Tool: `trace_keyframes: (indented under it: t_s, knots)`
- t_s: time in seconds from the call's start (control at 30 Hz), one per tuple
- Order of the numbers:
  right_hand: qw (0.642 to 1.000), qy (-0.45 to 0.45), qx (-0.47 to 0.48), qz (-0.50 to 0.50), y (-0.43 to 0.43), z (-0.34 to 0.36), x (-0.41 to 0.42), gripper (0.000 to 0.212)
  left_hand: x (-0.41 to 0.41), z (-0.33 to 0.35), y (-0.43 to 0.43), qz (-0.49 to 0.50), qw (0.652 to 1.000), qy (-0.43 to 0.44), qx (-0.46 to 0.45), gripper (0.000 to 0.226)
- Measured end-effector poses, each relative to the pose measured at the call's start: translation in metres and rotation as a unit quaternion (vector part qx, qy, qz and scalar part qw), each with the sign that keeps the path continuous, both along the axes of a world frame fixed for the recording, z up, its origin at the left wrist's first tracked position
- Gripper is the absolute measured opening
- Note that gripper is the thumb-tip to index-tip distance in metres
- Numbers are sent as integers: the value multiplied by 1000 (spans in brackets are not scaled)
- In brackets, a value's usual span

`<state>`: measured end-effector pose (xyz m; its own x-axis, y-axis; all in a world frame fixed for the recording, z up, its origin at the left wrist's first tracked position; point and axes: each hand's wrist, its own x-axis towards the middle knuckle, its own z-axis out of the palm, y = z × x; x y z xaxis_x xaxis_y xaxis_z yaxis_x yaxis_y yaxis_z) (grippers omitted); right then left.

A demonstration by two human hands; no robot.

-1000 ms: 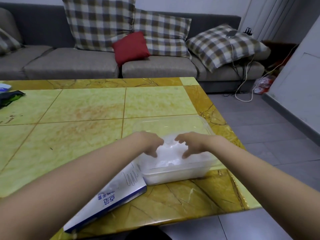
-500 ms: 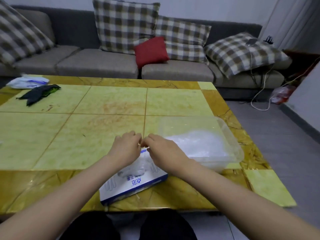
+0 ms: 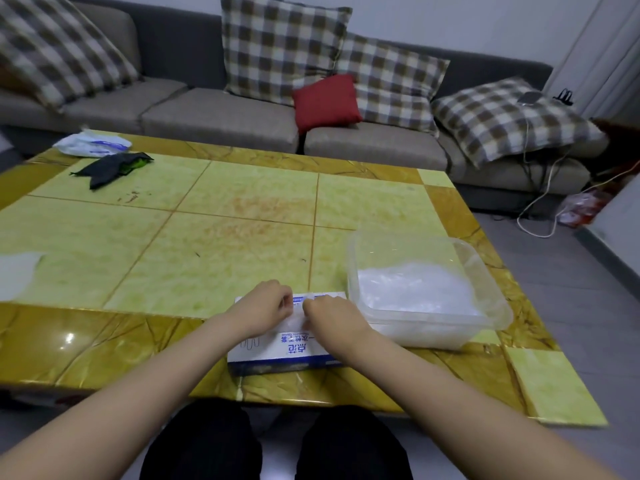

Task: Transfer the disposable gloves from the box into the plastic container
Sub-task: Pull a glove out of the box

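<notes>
Head view is showing cloudy-white, translucent gloves [image 3: 415,289] lying crumpled in a heap inside the clear plastic container [image 3: 498,317], sitting just beside the white-and-blue box [image 3: 287,348] at its three o'clock; the left hand [image 3: 266,308] and right hand [image 3: 329,315] are meeting over the box top, fingers curled, pinching more filmy gloves at its opening.

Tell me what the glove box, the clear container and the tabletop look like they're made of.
Glove box: likely thin cardboard, printed white and blue, with sharp folded edges.
Container: clear plastic, glossy; the gloves show through its wall.
Tabletop: glossy yellow-green and amber stone-look slabs with veins and reflections; real marble or a printed surface, can't tell.
</notes>
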<state>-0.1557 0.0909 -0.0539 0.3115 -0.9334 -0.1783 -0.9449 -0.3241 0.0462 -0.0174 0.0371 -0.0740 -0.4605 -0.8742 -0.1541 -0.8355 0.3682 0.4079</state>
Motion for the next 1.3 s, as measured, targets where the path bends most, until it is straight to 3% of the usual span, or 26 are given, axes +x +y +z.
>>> trace_keyframes:
  t_s: [0.23,0.4,0.6,0.67,0.8,1.0,1.1,1.2,1.3]
  knots:
    - [997,-64,5,-46,-4,2,-4,21,0,-2,-5,28,992,119,14,13]
    - [987,-135,-9,-86,-5,0,-2,40,0,2,-1,46,982,179,37,15]
    - [994,-64,-15,-83,-9,-7,2,20,4,1,6,27,970,239,41,12]
    - [994,-58,-16,-87,-8,-6,2,20,6,-3,7,24,972,226,55,11]
    - [989,-108,-5,-103,-7,2,1,19,9,-11,7,14,991,127,50,37]
    - [978,-167,15,-121,1,15,-2,18,4,-13,9,5,996,84,17,35]
    - [966,-216,-32,-139,-1,32,-7,16,2,-13,11,-6,998,52,22,34]
    - [968,-199,-105,-108,-10,56,-16,22,0,-11,11,-8,999,41,24,36]
    - [977,-185,-77,-74,-8,53,-12,23,4,-9,10,0,997,63,37,36]
